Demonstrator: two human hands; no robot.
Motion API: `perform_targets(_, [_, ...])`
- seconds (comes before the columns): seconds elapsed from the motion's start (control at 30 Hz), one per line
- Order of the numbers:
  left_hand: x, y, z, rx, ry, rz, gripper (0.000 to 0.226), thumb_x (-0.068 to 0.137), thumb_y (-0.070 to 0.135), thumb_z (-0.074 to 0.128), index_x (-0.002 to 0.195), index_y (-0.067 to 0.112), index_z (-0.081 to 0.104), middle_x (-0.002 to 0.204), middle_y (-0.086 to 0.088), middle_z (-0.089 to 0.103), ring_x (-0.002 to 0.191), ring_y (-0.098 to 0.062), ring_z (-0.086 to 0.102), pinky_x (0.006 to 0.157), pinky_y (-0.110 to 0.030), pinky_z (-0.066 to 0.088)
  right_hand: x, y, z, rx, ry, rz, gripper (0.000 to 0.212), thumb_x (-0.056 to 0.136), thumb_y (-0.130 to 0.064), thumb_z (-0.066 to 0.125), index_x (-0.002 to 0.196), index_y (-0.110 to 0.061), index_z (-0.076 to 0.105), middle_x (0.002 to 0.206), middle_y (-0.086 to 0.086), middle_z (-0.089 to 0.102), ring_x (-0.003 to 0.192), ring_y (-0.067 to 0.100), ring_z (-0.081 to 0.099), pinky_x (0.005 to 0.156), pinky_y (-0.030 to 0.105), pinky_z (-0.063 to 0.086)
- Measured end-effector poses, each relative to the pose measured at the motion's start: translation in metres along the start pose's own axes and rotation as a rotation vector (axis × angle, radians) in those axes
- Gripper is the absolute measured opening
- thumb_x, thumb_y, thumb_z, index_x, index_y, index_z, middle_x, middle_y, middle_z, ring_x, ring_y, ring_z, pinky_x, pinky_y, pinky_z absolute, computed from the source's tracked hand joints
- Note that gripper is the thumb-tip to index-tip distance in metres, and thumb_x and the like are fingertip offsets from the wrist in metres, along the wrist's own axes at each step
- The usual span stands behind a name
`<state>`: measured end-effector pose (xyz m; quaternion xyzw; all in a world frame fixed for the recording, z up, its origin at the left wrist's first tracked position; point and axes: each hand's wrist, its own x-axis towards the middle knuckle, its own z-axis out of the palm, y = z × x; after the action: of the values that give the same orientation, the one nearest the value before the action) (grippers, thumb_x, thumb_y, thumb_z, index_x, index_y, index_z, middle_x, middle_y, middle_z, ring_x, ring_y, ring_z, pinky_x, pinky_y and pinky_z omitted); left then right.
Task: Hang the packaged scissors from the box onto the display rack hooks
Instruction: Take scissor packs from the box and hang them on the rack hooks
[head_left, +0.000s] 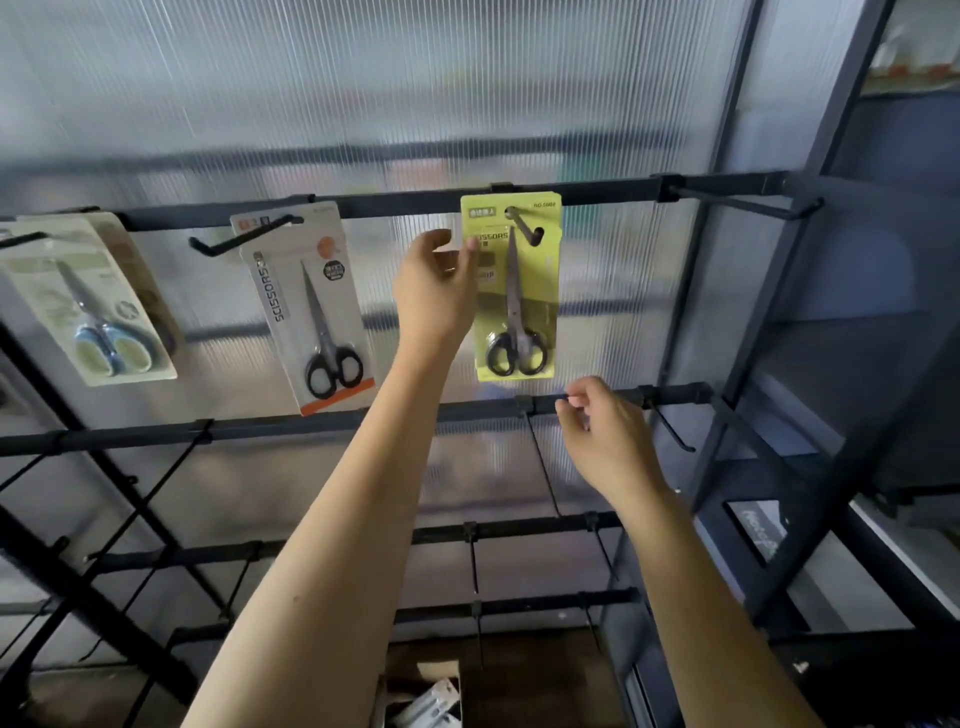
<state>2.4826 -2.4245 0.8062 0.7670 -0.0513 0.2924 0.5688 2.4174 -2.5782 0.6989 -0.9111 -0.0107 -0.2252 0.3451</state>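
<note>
I am looking up at the black metal display rack (332, 422), its crossbars running across a ribbed translucent wall panel (363, 93) and its hooks jutting toward me so the cards are hanging face-out. Three packs are hanging from the top bar: a pale card with blue-handled scissors (88, 306) at the left, cut off by the frame edge, a white-and-orange card with black-handled scissors (311, 312), and the yellow-green card of black-handled scissors (511, 286), which is sitting on its black hook (527, 228) through the punched hole. My left hand (434, 291) is pinching that card's left edge between thumb and fingertips, I judge to steady it and square it on the hook. My right hand (605, 431) is hovering just below the card with fingers loosely curled and holding nothing, ready to catch a swing. The cardboard box (421, 696) of remaining packs is showing only partly at the bottom, dim and blurred, so I cannot count what is left.
</note>
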Motion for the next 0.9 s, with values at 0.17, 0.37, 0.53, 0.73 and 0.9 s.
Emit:
perform_targets(0.17, [-0.057,-0.023,-0.024,0.087,0.064,0.005,0.034,0.095,0.026,0.054,0.122,0.006,0.053,0.11,-0.006,0.066,0.094,-0.011,0.059,0.071,-0.01,0.036,-0.031,-0.024,0.016,-0.151,0.073,-0.055,0.032,0.092,-0.022,0.057,0.118,-0.003,0.059,0.114,0.013,0.064,0.11,0.03,0.055,0.086,0.032,0.043])
perform_targets(0.37, [-0.137,-0.076,-0.065,0.182,0.056,0.132,0.022,0.092,0.017,0.053,0.108,0.004,0.06,0.1,-0.007,0.065,0.09,-0.02,0.059,0.076,-0.027,0.047,-0.084,-0.047,0.059,-0.208,0.079,-0.087,0.04,0.092,-0.023,0.056,0.128,-0.006,0.055,0.142,0.019,0.045,0.137,0.034,0.033,0.113,0.039,0.023])
perform_targets(0.53, [-0.212,-0.145,-0.106,0.406,-0.035,0.082,0.021,0.089,0.014,0.052,0.106,0.004,0.06,0.099,-0.008,0.065,0.091,-0.026,0.055,0.079,-0.037,0.046,-0.149,-0.051,0.114,-0.243,-0.007,-0.063,0.045,0.09,-0.02,0.057,0.134,-0.009,0.051,0.151,0.019,0.032,0.142,0.038,0.021,0.115,0.051,0.02])
perform_targets(0.73, [-0.313,-0.257,-0.147,0.758,-0.213,0.008,0.037,0.086,0.024,0.049,0.117,0.009,0.061,0.125,-0.01,0.061,0.115,-0.033,0.053,0.09,-0.044,0.044,-0.231,-0.008,0.201,-0.352,-0.183,-0.067,0.047,0.096,-0.031,0.046,0.14,-0.014,0.044,0.153,0.016,0.028,0.144,0.035,0.018,0.113,0.053,0.018])
perform_targets(0.9, [-0.4,-0.361,-0.166,0.906,-0.425,-0.172,0.05,0.089,0.024,0.054,0.135,0.007,0.049,0.143,-0.016,0.045,0.133,-0.034,0.039,0.106,-0.048,0.031,-0.308,0.059,0.296,-0.345,-0.338,-0.087,0.046,0.094,-0.027,0.051,0.137,-0.011,0.049,0.15,0.016,0.034,0.141,0.036,0.024,0.113,0.054,0.019])
